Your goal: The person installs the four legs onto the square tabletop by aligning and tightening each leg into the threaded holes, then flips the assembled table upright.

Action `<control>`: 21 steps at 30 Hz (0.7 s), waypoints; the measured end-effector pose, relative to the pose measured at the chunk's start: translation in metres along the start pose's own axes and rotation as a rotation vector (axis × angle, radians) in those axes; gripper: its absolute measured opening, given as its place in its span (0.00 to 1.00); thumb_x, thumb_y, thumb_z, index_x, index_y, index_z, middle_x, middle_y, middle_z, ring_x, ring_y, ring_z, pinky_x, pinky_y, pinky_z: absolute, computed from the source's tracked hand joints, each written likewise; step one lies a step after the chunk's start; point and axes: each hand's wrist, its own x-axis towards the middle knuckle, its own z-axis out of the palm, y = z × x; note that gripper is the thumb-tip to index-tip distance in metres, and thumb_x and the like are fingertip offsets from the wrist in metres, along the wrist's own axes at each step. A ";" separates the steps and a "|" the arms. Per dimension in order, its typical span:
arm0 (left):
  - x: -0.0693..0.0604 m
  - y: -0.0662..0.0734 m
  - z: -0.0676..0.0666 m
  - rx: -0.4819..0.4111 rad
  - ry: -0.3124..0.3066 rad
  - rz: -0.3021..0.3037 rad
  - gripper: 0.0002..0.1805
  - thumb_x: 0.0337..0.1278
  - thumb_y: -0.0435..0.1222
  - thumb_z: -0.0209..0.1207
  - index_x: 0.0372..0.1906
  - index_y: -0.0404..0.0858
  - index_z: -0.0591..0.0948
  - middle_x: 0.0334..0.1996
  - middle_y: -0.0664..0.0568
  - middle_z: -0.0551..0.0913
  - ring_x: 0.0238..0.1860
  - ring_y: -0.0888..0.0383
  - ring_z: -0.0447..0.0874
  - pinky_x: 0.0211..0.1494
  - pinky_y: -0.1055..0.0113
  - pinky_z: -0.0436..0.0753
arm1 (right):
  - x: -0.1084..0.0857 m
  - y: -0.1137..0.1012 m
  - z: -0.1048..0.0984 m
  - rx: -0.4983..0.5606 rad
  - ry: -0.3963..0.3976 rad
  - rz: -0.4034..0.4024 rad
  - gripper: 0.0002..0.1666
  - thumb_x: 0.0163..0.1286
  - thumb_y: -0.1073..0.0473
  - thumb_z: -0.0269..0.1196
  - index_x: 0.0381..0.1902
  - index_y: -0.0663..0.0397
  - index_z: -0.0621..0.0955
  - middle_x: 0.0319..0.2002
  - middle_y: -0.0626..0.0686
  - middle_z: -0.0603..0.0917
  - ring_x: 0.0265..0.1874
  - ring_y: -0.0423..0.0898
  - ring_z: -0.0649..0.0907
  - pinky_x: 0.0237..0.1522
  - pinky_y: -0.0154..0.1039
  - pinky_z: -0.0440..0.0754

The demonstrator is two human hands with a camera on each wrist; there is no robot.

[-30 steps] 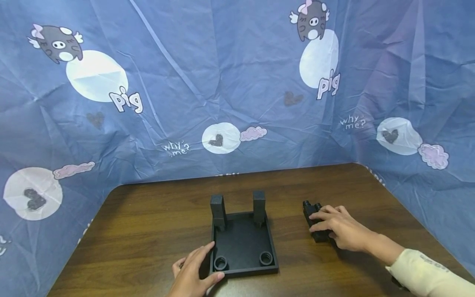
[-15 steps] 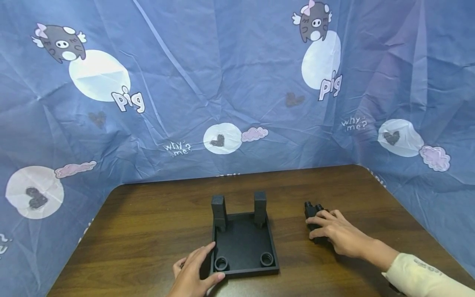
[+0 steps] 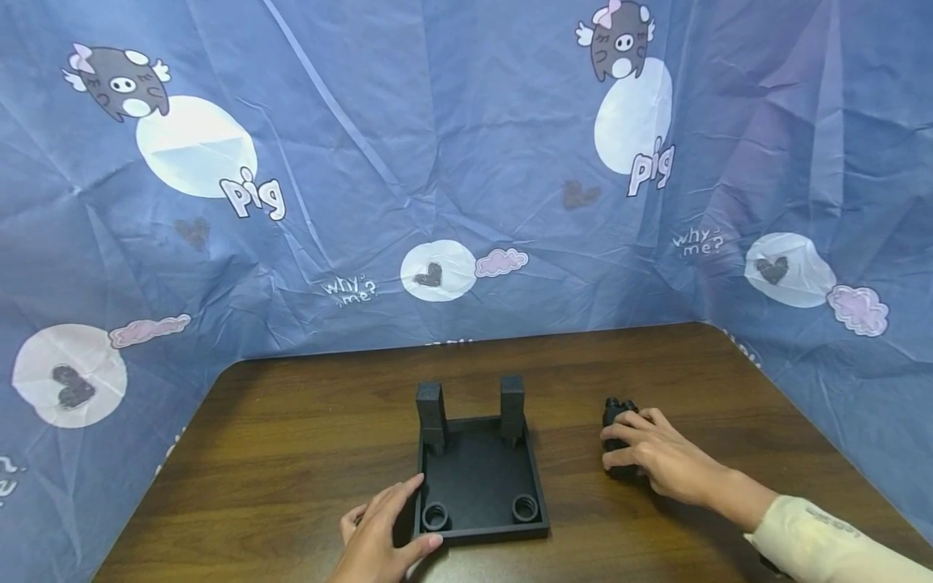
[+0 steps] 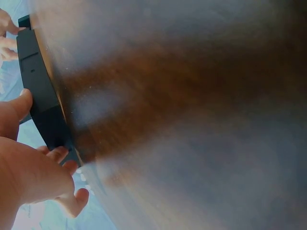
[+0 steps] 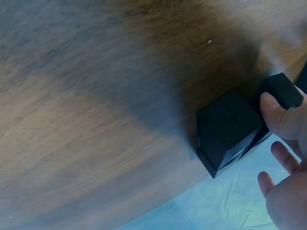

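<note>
A square black tray (image 3: 481, 478) lies on the table, with a square black post (image 3: 432, 413) and a matching post (image 3: 513, 409) upright at its far corners. Threaded round sockets (image 3: 524, 508) sit at its two near corners. My left hand (image 3: 382, 526) holds the near left corner, thumb at the front wall and fingers along the left side. To the right, my right hand (image 3: 659, 457) grips a loose black post (image 3: 615, 414) from above; a second one lies against it. In the right wrist view, the thumb presses a black post (image 5: 282, 90) beside another block (image 5: 225, 124). My palm hides part of them.
The brown wooden table (image 3: 313, 421) has rounded far corners. A blue printed cloth (image 3: 452, 162) hangs behind it and along both sides. Bare wood separates the tray from the loose posts.
My right hand's fingers have closed further round the loose posts, whose knobbed ends have turned and drawn closer together. The left hand and tray have stayed in place.
</note>
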 end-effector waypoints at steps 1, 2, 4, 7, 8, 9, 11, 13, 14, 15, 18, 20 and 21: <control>0.000 0.000 0.000 -0.006 0.000 0.002 0.42 0.42 0.51 0.72 0.66 0.45 0.72 0.61 0.47 0.76 0.63 0.43 0.69 0.55 0.38 0.52 | 0.001 0.000 -0.001 0.003 0.010 -0.006 0.36 0.44 0.81 0.68 0.43 0.35 0.86 0.52 0.50 0.80 0.53 0.50 0.73 0.43 0.54 0.66; 0.000 -0.001 0.000 -0.011 -0.001 0.005 0.42 0.42 0.51 0.72 0.66 0.45 0.72 0.61 0.47 0.76 0.63 0.43 0.69 0.55 0.38 0.52 | 0.002 0.000 -0.001 0.009 0.020 -0.009 0.35 0.45 0.80 0.69 0.44 0.36 0.86 0.51 0.49 0.80 0.52 0.49 0.73 0.44 0.53 0.66; 0.000 -0.001 0.000 -0.020 -0.004 0.010 0.42 0.42 0.51 0.71 0.66 0.45 0.72 0.61 0.47 0.76 0.63 0.43 0.69 0.55 0.38 0.51 | 0.005 -0.001 -0.004 0.023 0.048 -0.015 0.35 0.44 0.80 0.69 0.45 0.38 0.85 0.50 0.49 0.81 0.52 0.49 0.74 0.45 0.54 0.65; 0.001 -0.002 0.000 -0.028 -0.008 0.011 0.42 0.43 0.51 0.72 0.66 0.44 0.71 0.62 0.48 0.75 0.63 0.43 0.68 0.55 0.39 0.51 | 0.010 -0.001 -0.010 0.047 0.111 -0.016 0.35 0.45 0.78 0.71 0.48 0.39 0.85 0.48 0.46 0.83 0.49 0.47 0.76 0.47 0.54 0.64; 0.001 -0.002 0.000 -0.026 -0.010 0.012 0.42 0.43 0.51 0.71 0.66 0.44 0.71 0.62 0.48 0.75 0.63 0.43 0.68 0.55 0.39 0.51 | 0.012 -0.002 -0.013 0.063 0.133 -0.010 0.34 0.46 0.76 0.72 0.48 0.39 0.84 0.47 0.45 0.83 0.48 0.46 0.76 0.47 0.53 0.63; 0.002 -0.002 0.000 -0.026 -0.012 0.011 0.42 0.42 0.52 0.71 0.66 0.44 0.71 0.62 0.48 0.75 0.63 0.43 0.68 0.55 0.39 0.51 | 0.015 -0.002 -0.016 0.086 0.158 -0.001 0.33 0.46 0.74 0.73 0.48 0.38 0.84 0.47 0.44 0.83 0.48 0.45 0.77 0.48 0.53 0.63; 0.002 -0.002 -0.001 -0.024 -0.016 0.009 0.42 0.43 0.52 0.71 0.66 0.44 0.71 0.62 0.47 0.75 0.63 0.43 0.68 0.54 0.39 0.51 | 0.020 -0.003 -0.023 0.155 0.209 0.035 0.31 0.47 0.69 0.74 0.50 0.39 0.83 0.46 0.41 0.84 0.47 0.43 0.77 0.49 0.51 0.62; 0.002 -0.002 -0.001 -0.025 -0.019 0.005 0.42 0.42 0.52 0.72 0.66 0.44 0.71 0.62 0.47 0.76 0.63 0.43 0.68 0.55 0.39 0.51 | 0.025 -0.005 -0.030 0.260 0.252 0.100 0.30 0.49 0.65 0.74 0.51 0.40 0.83 0.45 0.40 0.84 0.46 0.41 0.77 0.49 0.47 0.61; 0.002 -0.002 -0.001 -0.024 -0.020 0.004 0.42 0.42 0.52 0.71 0.66 0.44 0.71 0.61 0.47 0.76 0.63 0.43 0.68 0.55 0.38 0.51 | 0.028 -0.006 -0.034 0.314 0.271 0.139 0.29 0.49 0.63 0.74 0.51 0.41 0.83 0.44 0.39 0.83 0.45 0.40 0.77 0.49 0.46 0.61; 0.002 -0.002 -0.001 -0.024 -0.021 0.003 0.42 0.42 0.52 0.71 0.66 0.44 0.71 0.61 0.47 0.76 0.63 0.43 0.68 0.55 0.38 0.51 | 0.030 -0.007 -0.038 0.370 0.289 0.178 0.28 0.50 0.63 0.74 0.52 0.43 0.83 0.43 0.40 0.83 0.44 0.40 0.76 0.47 0.45 0.61; 0.002 -0.001 -0.001 -0.020 -0.020 0.003 0.42 0.42 0.53 0.71 0.66 0.45 0.72 0.61 0.47 0.76 0.63 0.43 0.69 0.55 0.38 0.51 | 0.036 -0.010 -0.048 0.520 0.313 0.291 0.26 0.54 0.61 0.72 0.53 0.48 0.83 0.42 0.42 0.83 0.42 0.41 0.76 0.45 0.41 0.67; 0.002 -0.001 -0.001 -0.018 -0.018 0.000 0.42 0.42 0.53 0.71 0.65 0.45 0.72 0.61 0.47 0.76 0.62 0.44 0.69 0.55 0.38 0.51 | 0.040 -0.011 -0.053 0.605 0.312 0.356 0.24 0.56 0.60 0.72 0.53 0.50 0.83 0.42 0.45 0.83 0.41 0.42 0.77 0.44 0.40 0.71; 0.002 -0.001 -0.001 -0.016 -0.016 -0.001 0.42 0.42 0.53 0.71 0.65 0.45 0.72 0.60 0.47 0.76 0.62 0.44 0.69 0.55 0.38 0.51 | 0.041 -0.012 -0.055 0.649 0.307 0.387 0.24 0.57 0.59 0.71 0.54 0.51 0.83 0.42 0.46 0.83 0.42 0.42 0.77 0.43 0.39 0.73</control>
